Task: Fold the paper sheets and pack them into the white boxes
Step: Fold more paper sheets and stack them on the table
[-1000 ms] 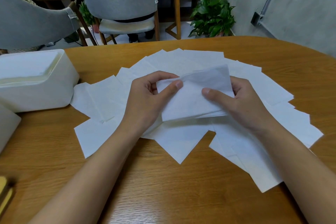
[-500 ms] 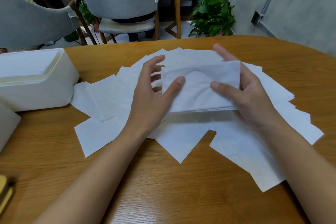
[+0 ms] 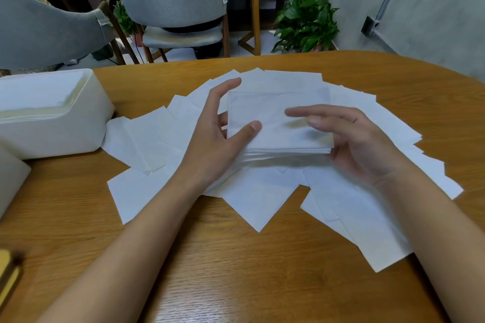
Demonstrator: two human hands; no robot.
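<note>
- Paper sheets (image 3: 257, 199), head view: loose white squares lie fanned and overlapping across the middle of the bench (image 3: 236, 270). A folded stack (image 3: 275, 102) is held just above them, between the two hands.
- Left hand (image 3: 215, 134): thumb pressed on the near left corner of the folded stack, lower fingers beneath it, forefinger straight along the left edge. The stack is pinched.
- Right hand (image 3: 362, 144): fingers straight and spread over the top of the stack, motion-blurred; the palm meets the near right corner. No closed grip is visible.
- Step in hand, as judged: squaring up a folded bundle before packing.
- Next move calls for a firm two-sided hold and a carry left to the white box (image 3: 86, 123), which stands open-topped near the sheets and already holds flat pale layers.
- Materials: thin, soft, matt paper with a faint crinkle; stack edges show many fine layers. Box walls are smooth, with rounded corners. Bench is glossy wood grain.
</note>
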